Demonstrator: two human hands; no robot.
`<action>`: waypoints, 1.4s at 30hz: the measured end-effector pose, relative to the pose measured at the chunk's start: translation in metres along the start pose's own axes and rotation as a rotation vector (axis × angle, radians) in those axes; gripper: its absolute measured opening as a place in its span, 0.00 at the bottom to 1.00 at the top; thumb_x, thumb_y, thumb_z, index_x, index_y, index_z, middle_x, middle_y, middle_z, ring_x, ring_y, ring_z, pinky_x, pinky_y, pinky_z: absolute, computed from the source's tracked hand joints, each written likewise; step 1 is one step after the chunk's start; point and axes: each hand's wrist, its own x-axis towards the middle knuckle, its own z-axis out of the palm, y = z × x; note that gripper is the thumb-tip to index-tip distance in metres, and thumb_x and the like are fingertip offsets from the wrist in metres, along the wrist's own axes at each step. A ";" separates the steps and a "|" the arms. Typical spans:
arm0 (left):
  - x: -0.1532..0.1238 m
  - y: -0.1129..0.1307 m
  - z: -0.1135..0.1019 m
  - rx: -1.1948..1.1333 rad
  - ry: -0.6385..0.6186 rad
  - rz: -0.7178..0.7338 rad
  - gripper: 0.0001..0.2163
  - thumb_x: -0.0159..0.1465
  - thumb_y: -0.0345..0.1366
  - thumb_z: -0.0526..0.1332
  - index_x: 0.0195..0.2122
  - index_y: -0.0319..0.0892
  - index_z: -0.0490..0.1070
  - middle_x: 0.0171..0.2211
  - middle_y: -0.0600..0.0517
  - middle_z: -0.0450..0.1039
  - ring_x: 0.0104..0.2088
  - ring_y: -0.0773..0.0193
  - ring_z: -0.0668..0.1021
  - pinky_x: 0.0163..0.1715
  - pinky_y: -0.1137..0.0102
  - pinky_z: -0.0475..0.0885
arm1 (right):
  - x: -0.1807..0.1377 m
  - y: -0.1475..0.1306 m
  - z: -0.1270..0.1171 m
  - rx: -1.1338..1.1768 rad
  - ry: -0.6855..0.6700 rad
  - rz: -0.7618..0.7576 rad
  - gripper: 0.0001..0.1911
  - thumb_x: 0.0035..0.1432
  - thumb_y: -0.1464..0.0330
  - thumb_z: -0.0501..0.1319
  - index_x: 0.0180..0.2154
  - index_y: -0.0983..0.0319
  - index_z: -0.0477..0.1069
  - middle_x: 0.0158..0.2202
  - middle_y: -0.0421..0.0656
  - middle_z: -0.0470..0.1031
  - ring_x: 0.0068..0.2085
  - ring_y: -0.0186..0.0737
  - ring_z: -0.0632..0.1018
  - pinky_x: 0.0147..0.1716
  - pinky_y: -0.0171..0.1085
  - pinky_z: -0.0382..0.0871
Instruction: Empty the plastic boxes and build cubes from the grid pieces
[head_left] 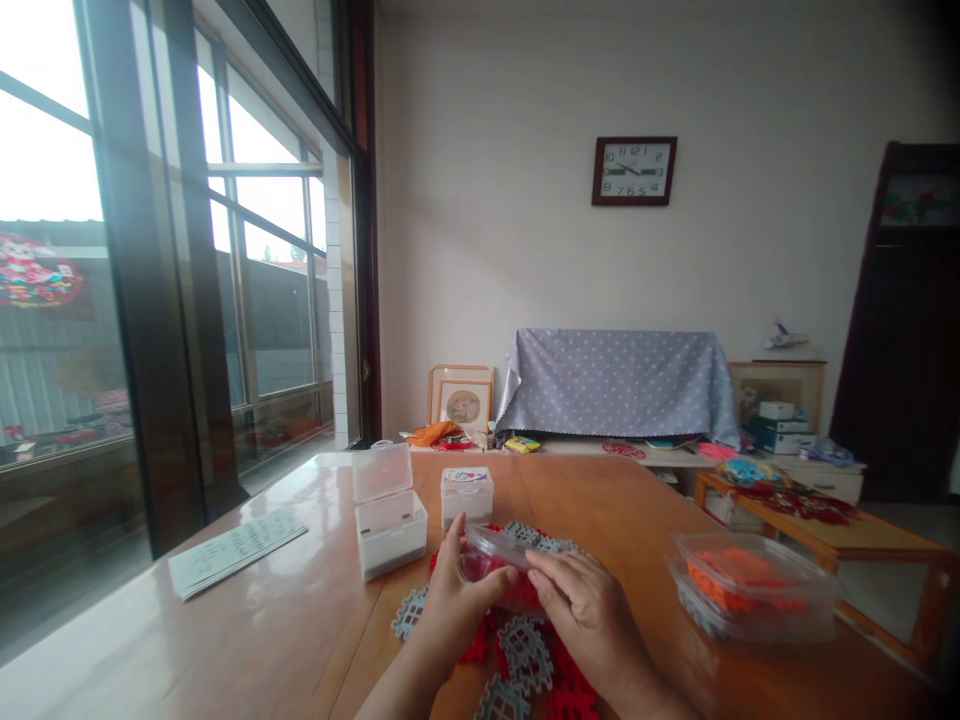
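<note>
Both hands grip a clear plastic container (491, 545) above the middle of the table; red shows through it. My left hand (461, 590) is closed on its left side, thumb across the front. On its right edge, my right hand (581, 600) pinches the rim with thumb and fingers. Whether a lid is on the container, I cannot tell. Beneath and around the hands lie grey lattice building pieces (523, 650) and red lattice pieces (571, 700), partly hidden by the hands. One more grey piece (409, 612) rests left of my left wrist.
An open white box (391, 535) with its lid raised stands left of the hands, a second white box (466, 500) behind them. At the right is a clear tub (757, 590) with orange and grey pieces. Written sheets (238, 550) lie on the wooden table (300, 640) at left.
</note>
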 end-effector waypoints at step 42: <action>-0.007 0.010 0.004 0.113 0.083 0.149 0.47 0.46 0.42 0.75 0.66 0.37 0.59 0.50 0.41 0.72 0.53 0.45 0.73 0.54 0.59 0.68 | -0.007 -0.001 0.023 -0.082 0.095 0.010 0.24 0.67 0.73 0.52 0.62 0.53 0.67 0.48 0.46 0.82 0.48 0.47 0.82 0.46 0.45 0.79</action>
